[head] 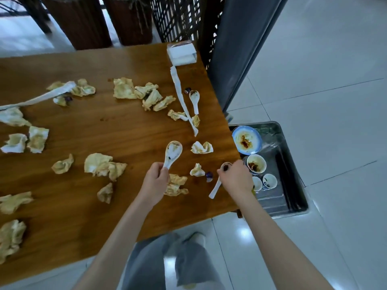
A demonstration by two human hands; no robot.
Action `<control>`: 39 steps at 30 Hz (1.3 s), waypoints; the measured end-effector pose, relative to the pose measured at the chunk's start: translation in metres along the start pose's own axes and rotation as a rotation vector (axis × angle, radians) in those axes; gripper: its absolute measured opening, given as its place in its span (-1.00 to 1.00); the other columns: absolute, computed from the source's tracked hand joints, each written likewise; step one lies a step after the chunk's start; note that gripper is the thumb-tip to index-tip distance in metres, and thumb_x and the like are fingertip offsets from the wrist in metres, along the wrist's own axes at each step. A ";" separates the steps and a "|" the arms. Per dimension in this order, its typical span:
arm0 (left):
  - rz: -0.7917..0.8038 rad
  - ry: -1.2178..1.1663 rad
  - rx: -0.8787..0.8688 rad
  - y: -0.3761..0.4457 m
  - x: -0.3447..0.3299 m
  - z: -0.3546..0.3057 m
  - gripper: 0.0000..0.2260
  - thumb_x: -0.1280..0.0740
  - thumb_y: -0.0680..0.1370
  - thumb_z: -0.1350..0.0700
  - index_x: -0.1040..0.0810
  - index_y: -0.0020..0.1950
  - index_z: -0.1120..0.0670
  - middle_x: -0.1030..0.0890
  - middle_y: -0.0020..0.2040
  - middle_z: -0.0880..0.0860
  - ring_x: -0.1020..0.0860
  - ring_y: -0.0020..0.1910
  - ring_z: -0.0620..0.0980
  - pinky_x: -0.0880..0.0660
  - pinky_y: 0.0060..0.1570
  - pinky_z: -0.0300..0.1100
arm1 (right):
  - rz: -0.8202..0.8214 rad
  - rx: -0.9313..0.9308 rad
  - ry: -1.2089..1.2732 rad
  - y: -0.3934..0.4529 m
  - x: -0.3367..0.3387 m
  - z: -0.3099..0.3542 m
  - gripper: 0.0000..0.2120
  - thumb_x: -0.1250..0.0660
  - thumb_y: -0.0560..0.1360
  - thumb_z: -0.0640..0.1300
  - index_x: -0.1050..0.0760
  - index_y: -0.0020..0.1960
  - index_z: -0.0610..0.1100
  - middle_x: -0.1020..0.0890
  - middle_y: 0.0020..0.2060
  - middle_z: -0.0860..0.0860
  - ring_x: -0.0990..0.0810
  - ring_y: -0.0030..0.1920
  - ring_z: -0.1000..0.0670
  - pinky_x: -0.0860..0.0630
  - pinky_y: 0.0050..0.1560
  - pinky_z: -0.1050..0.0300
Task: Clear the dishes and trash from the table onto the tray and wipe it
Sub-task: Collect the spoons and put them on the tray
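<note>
Spoons are what I have in both hands: my left hand [156, 181] grips a white ceramic spoon [172, 153] by the handle, its smeared bowl raised over the table [117, 130], and my right hand [236, 177] pinches a second spoon [217, 185] near its bowl, handle pointing down toward me. A third spoon [194, 100] lies further off beside a long paper strip [182, 99]. Crumpled, yellow-stained napkins [104, 164] litter the brown wood. Off the right edge, on the pale tiled floor [324, 101], a metal tray [293, 191] holds a sauce-stained bowl [247, 140] and small cups [256, 163].
</note>
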State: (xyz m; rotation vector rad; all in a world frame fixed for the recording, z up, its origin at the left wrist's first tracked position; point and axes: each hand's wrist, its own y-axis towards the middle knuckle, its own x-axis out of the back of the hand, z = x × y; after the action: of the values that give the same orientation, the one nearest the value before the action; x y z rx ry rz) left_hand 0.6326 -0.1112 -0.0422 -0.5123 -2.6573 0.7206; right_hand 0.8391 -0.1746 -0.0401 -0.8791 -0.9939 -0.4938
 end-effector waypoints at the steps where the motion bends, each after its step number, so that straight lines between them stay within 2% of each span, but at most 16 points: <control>1: -0.019 -0.002 0.009 -0.002 -0.005 0.001 -0.86 -0.10 0.64 0.10 -0.42 0.00 0.06 -0.43 -0.30 0.02 -0.32 -0.43 -0.09 -0.25 -0.50 -0.24 | 0.027 -0.008 -0.011 0.001 -0.003 -0.002 -0.55 -0.36 0.44 0.10 -0.39 0.13 -0.22 -0.58 0.02 -0.13 -0.58 0.00 -0.14 -0.50 -0.13 0.06; 7: -0.087 -0.046 0.032 -0.008 -0.018 0.004 -0.86 -0.10 0.64 0.08 -0.43 0.01 0.04 -0.43 -0.26 0.04 -0.33 -0.37 -0.07 -0.29 -0.45 -0.23 | 0.059 0.040 -0.027 0.002 -0.015 -0.007 -0.66 -0.35 0.46 0.07 -0.47 0.06 -0.18 -0.60 -0.04 -0.09 -0.59 -0.06 -0.08 -0.42 -0.27 0.16; 11: -0.124 -0.041 0.043 -0.011 -0.021 0.004 -0.87 -0.10 0.64 0.07 -0.43 -0.01 0.01 -0.45 -0.27 0.03 -0.33 -0.40 -0.09 -0.28 -0.49 -0.27 | 0.070 0.075 0.023 0.006 -0.018 -0.010 -0.81 -0.32 0.50 -0.04 -0.45 -0.05 -0.17 -0.58 -0.08 -0.09 -0.47 -0.20 -0.03 -0.35 -0.29 0.16; 13: -0.146 -0.067 0.047 -0.012 -0.019 0.003 -0.86 -0.10 0.64 0.07 -0.42 -0.03 0.03 -0.44 -0.29 0.03 -0.32 -0.42 -0.09 -0.27 -0.50 -0.27 | 0.085 0.078 0.061 0.009 -0.016 -0.011 -0.84 -0.30 0.52 -0.06 -0.41 -0.11 -0.15 -0.57 -0.09 -0.09 -0.45 -0.21 -0.02 -0.34 -0.28 0.14; 17: -0.195 -0.086 0.022 -0.007 -0.010 -0.002 -0.84 -0.09 0.65 0.08 -0.42 -0.06 0.05 -0.42 -0.32 0.02 -0.31 -0.44 -0.09 -0.26 -0.50 -0.21 | 0.067 0.127 0.088 0.019 -0.005 -0.002 -0.83 -0.24 0.55 -0.05 -0.43 -0.01 -0.17 -0.56 -0.08 -0.07 -0.48 -0.15 -0.05 -0.35 -0.24 0.11; 21: -0.256 -0.058 -0.025 0.010 -0.004 -0.013 -0.83 -0.10 0.64 0.08 -0.42 -0.10 0.04 -0.42 -0.33 0.02 -0.32 -0.44 -0.06 -0.25 -0.46 -0.15 | 0.029 0.146 0.174 0.045 0.010 0.028 -0.83 -0.13 0.59 -0.09 -0.43 0.05 -0.16 -0.53 -0.09 -0.06 -0.51 -0.09 -0.07 -0.35 -0.22 0.09; 24: -0.266 -0.070 -0.024 0.032 0.001 -0.022 -0.83 -0.10 0.64 0.08 -0.41 -0.11 0.01 -0.40 -0.34 0.00 -0.31 -0.44 -0.07 -0.23 -0.47 -0.17 | -0.005 0.138 0.279 0.070 0.017 0.064 -0.81 -0.13 0.58 -0.15 -0.44 0.12 -0.18 -0.53 -0.03 -0.07 -0.53 -0.01 -0.09 -0.35 -0.19 0.10; 27: -0.260 -0.066 -0.030 0.059 0.009 -0.034 -0.84 -0.09 0.64 0.07 -0.41 -0.09 0.00 -0.41 -0.31 0.00 -0.32 -0.42 -0.08 -0.24 -0.48 -0.18 | -0.057 0.131 0.377 0.097 0.017 0.100 -0.83 -0.16 0.59 -0.14 -0.49 0.05 -0.17 -0.57 -0.08 -0.07 -0.51 -0.14 -0.02 -0.32 -0.30 0.21; 30: -0.241 -0.053 -0.037 0.084 0.017 -0.047 -0.84 -0.09 0.64 0.06 -0.42 -0.06 0.00 -0.41 -0.30 0.01 -0.32 -0.40 -0.07 -0.25 -0.48 -0.19 | -0.065 0.099 0.424 0.120 0.016 0.130 -0.82 -0.19 0.58 -0.11 -0.52 -0.04 -0.17 -0.56 -0.17 -0.05 -0.52 -0.18 0.00 -0.32 -0.35 0.23; 35: -0.220 -0.050 -0.023 0.114 0.037 -0.059 -0.85 -0.08 0.65 0.05 -0.43 -0.02 -0.03 -0.41 -0.31 0.00 -0.31 -0.42 -0.08 -0.23 -0.51 -0.21 | -0.013 -0.017 0.544 0.148 0.013 0.169 -0.87 -0.22 0.50 -0.25 -0.45 -0.21 -0.23 -0.44 -0.39 -0.05 -0.45 -0.37 -0.01 -0.31 -0.46 0.23; 39: -0.213 -0.029 0.000 0.133 0.050 -0.062 -0.86 -0.09 0.65 0.06 -0.43 0.01 -0.03 -0.41 -0.31 0.00 -0.31 -0.43 -0.10 -0.24 -0.51 -0.23 | -0.034 -0.015 0.531 0.159 0.006 0.186 -0.91 -0.28 0.47 -0.30 -0.48 -0.22 -0.26 -0.48 -0.38 -0.07 -0.50 -0.37 0.01 -0.37 -0.47 0.27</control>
State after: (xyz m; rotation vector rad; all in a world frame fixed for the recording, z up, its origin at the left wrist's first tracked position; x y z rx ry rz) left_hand 0.6472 0.0423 -0.0516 -0.2153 -2.6853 0.6685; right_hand 0.8608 0.0689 -0.0515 -0.6920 -0.5187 -0.7189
